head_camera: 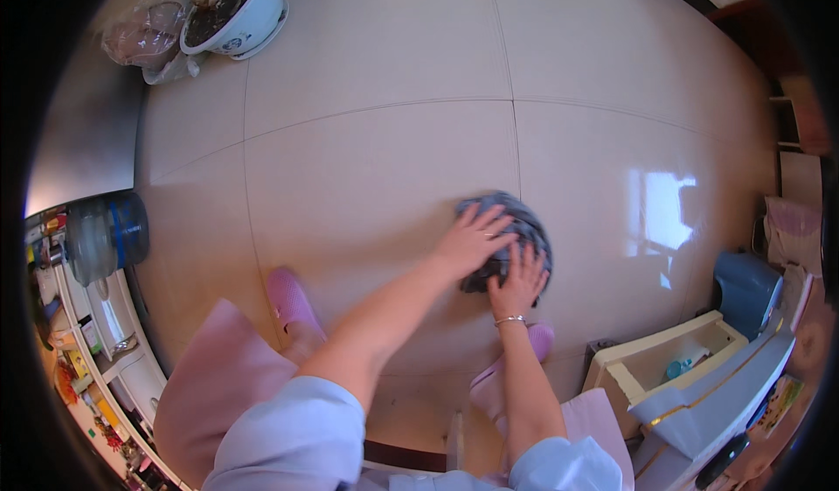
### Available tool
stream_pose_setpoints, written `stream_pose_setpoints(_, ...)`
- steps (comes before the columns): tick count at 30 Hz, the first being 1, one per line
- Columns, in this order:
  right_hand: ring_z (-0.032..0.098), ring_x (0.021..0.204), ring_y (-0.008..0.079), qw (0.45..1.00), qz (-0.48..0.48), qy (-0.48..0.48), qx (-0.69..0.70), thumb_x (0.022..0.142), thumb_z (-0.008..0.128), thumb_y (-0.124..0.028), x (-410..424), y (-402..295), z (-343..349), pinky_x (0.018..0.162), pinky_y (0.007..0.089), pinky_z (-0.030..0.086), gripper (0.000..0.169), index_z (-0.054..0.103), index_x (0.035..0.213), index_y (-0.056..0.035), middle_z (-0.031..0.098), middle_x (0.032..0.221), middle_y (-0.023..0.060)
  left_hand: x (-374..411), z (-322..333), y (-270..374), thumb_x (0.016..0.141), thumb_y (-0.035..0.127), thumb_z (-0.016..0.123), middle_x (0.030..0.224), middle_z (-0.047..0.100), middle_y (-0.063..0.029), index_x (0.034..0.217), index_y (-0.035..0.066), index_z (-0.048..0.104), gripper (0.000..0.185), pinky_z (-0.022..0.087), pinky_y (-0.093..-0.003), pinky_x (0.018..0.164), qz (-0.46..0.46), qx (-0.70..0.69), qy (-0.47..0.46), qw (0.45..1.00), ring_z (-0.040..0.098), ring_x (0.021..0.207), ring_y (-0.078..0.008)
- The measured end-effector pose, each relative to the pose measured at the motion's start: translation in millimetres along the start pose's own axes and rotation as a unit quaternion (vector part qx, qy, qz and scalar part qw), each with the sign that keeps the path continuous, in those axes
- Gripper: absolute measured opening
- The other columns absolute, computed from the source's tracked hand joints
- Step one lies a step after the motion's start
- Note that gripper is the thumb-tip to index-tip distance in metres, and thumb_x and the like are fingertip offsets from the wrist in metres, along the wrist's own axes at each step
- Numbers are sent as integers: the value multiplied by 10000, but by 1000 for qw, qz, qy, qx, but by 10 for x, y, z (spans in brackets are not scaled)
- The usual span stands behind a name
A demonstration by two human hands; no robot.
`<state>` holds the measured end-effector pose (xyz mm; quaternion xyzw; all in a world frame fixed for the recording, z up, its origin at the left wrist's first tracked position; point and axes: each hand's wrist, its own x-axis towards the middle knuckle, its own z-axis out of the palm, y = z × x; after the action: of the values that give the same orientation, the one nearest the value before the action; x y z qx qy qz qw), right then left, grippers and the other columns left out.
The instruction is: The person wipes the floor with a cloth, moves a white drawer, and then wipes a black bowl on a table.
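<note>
A bunched dark grey patterned cloth [539, 233] lies on the glossy beige tile floor [367, 176], close to a tile joint. My left hand [473, 238] rests flat on its left side with the fingers spread, and a thin ring shows on one finger. My right hand [520, 281], with a bracelet [510, 320] at the wrist, lies palm down on the cloth's near part, fingers apart. Neither hand is visibly curled around the cloth. The cloth's underside and the palms are hidden.
Pink slippers [292, 297] are on my feet. At upper left stand a potted plant [246, 22] and a plastic-wrapped item [147, 35]. A large water bottle [108, 235] is at left. At right are an open cream drawer [688, 353] and a blue bin-like container [747, 288].
</note>
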<state>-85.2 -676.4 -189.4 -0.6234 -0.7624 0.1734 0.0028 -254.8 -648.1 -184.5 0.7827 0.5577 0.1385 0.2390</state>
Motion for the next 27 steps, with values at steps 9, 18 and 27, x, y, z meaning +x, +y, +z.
stream_pose_setpoints(9, 129, 1386, 435, 967, 247, 65, 6, 817, 605, -435, 1445, -438, 211, 1048, 652, 153, 783, 210, 1470, -260, 182, 1530, 101, 1509, -191, -577, 838, 265, 561, 1382, 465, 57, 1186, 295, 597, 351, 173, -595, 1088, 38, 141, -37, 989, 301, 1363, -173)
stream_pose_setpoints(18, 114, 1405, 373, 973, -228, -9, -28, 742, 650, -510, 2210, -2468, 249, 1055, 665, 108, 776, 317, 1421, -336, 262, 1502, 57, -140, -1321, -2531, 768, 286, 642, 1449, 370, -28, 1321, 214, 471, 583, 233, -568, 1067, -210, 119, 127, 962, 267, 1371, -279)
stream_pose_setpoints(27, 165, 1401, 327, 919, -355, -167, -40, 636, 777, -333, 359, -1993, 270, 1081, 619, 135, 851, 380, 1389, -313, 306, 1471, 34, -1904, -448, -962, 705, 213, 713, 1375, 419, -57, 1268, 181, 510, 599, 290, -535, 1027, -346, 65, 120, 928, 334, 1310, -285)
